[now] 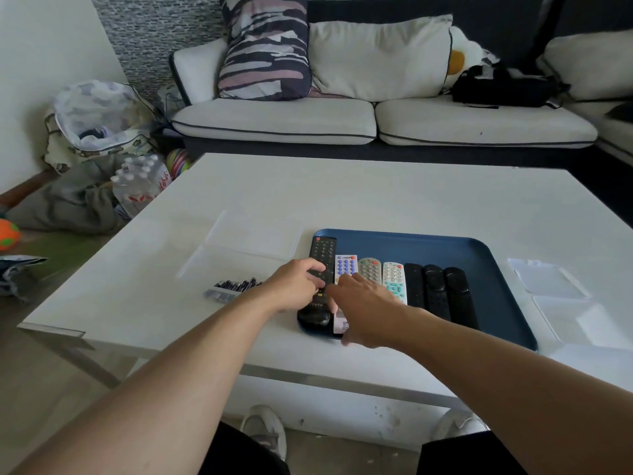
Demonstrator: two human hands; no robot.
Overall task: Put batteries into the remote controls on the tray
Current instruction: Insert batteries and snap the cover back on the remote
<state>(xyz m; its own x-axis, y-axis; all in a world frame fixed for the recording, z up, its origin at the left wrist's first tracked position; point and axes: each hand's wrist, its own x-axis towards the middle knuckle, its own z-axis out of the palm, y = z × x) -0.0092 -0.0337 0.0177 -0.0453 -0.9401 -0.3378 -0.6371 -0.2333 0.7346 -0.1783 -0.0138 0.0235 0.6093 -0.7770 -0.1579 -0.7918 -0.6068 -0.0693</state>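
A blue tray (479, 258) is set near the front edge of the white counter (376, 197), with seven remotes laid side by side in it. The long black remote (322, 252) at the tray's left end is gripped by the left hand (296, 286), fingers curled over its middle. The right hand (366, 310) is laid over the white remote (346, 267) beside it; its grip cannot be told. Batteries (236, 286) are seen left of the tray, beside a clear lid (253, 234).
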